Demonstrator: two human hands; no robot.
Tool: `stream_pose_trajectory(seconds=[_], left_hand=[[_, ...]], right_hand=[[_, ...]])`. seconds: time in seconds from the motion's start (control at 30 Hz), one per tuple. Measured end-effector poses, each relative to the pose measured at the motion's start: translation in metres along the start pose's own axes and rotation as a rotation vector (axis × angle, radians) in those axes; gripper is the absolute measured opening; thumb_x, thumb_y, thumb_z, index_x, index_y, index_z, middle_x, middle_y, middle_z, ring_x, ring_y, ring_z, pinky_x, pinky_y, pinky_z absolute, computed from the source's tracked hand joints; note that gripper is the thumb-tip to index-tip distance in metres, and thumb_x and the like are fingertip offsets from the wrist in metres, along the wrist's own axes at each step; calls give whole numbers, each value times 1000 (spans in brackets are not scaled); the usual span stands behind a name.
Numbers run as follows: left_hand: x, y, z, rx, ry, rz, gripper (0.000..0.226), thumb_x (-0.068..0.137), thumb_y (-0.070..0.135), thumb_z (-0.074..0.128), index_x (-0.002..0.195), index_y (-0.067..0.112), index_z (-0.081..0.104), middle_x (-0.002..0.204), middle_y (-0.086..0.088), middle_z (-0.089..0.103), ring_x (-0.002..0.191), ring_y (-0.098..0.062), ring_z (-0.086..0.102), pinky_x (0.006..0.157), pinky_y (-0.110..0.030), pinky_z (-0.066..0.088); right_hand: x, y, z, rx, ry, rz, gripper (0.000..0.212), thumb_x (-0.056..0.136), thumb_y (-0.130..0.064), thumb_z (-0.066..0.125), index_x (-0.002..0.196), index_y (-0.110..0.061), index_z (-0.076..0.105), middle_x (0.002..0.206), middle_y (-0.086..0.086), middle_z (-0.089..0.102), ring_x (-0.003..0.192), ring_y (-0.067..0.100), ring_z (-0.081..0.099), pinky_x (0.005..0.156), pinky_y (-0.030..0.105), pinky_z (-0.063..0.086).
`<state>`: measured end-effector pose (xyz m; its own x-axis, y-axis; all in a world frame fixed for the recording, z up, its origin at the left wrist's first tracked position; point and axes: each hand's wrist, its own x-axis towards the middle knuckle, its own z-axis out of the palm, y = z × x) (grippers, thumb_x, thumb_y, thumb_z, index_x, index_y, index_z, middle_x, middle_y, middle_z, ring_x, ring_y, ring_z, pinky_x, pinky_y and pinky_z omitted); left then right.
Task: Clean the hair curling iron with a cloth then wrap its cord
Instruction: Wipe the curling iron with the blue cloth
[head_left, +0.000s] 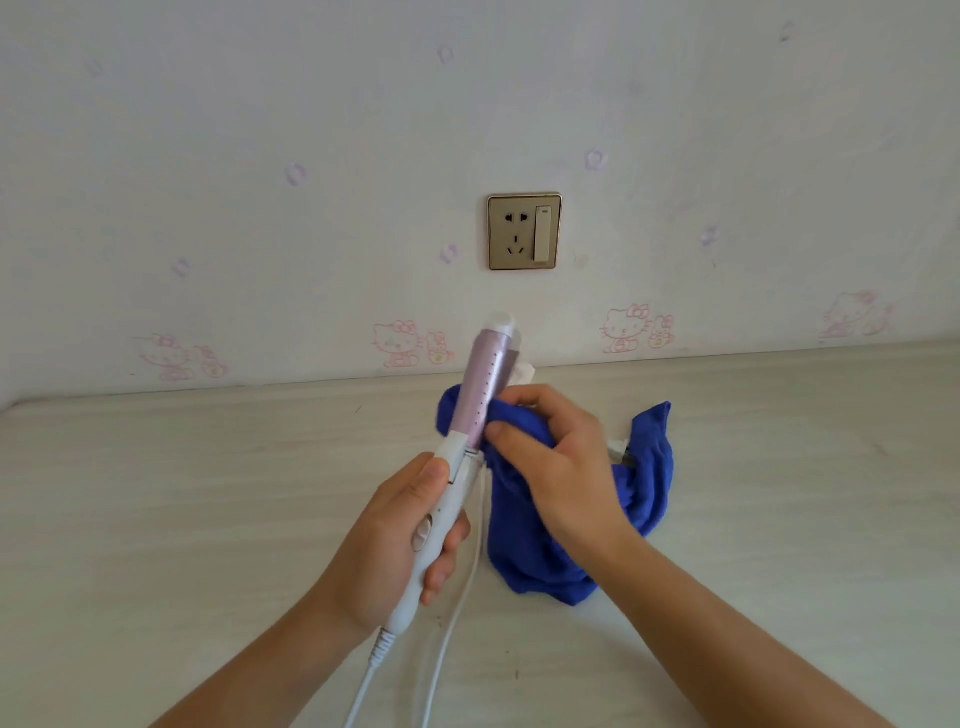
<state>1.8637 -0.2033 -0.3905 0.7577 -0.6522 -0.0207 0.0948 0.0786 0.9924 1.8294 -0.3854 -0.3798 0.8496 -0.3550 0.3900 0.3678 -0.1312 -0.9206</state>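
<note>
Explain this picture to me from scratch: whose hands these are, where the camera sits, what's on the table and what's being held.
There is no machine here. A person wears one camera on the head, looking forward and down, so both arms reach in from the bottom of the picture. The left hand grips the white handle of a curling iron, its pink barrel pointing up toward the wall. The right hand presses a blue cloth against the barrel; the cloth's loose end trails onto the pale table. The white cord hangs from the handle toward the bottom edge. A wall socket sits above, with nothing plugged in.
</note>
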Motion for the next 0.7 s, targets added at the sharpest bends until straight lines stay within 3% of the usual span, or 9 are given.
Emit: stream_pose_trajectory(seconds=[0.2,0.37,0.53,0.7], left_hand=[[1,-1,-10,31,4,15,63,89,60,56,103,-1,51,69,-15,51,39,-19,40,39,-23,35],[1,0,-11,123,-21,-2,39,96,54,48,91,16,60,68,-10,53,41,-18,39,41,-25,34],[0,7,-13,221,-1,22,41,87,62,56,86,21,60,68,-9,51,45,-20,38,44,-27,32],[0,13,-40,439,-5,68,38,88,59,60,99,22,64,66,-3,50,49,-20,37,45,-29,32]], right_hand=[[1,5,-3,29,-203,44,20,90,0,68,103,-14,66,84,9,78,74,21,74,70,32,61],[9,6,-14,-146,-179,-1,21,84,-6,72,98,-21,70,88,5,76,80,27,74,75,48,63],[35,2,-34,-288,27,-104,19,80,-22,70,94,-35,65,80,-2,74,74,24,71,66,38,61],[80,-9,-70,-411,168,-141,26,80,-13,68,89,-37,62,73,-11,67,65,14,62,63,31,54]])
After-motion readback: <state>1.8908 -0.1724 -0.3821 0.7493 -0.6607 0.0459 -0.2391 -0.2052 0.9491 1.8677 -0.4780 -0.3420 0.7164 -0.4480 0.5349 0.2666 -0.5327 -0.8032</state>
